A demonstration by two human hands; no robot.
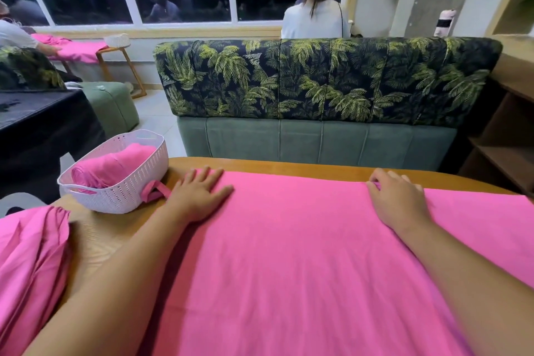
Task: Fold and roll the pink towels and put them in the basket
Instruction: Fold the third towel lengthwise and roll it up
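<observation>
Head view, left hand (pixel 199 196) flat on pink towel (pixel 289 254)

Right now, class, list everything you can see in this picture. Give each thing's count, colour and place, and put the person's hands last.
spread towel: one, pink, flat on the table
rolled towel: one, pink, in the basket
basket: one, white, table's far left corner
towel heap: one, pink, near left
table: one, light wood, under the towels
sofa: one, leaf-print and green, beyond the table
stool: one, green, floor at left
shelf: one, wood, far right
left hand: one, flat on the spread towel
right hand: one, fingers pinch the spread towel's far edge
</observation>
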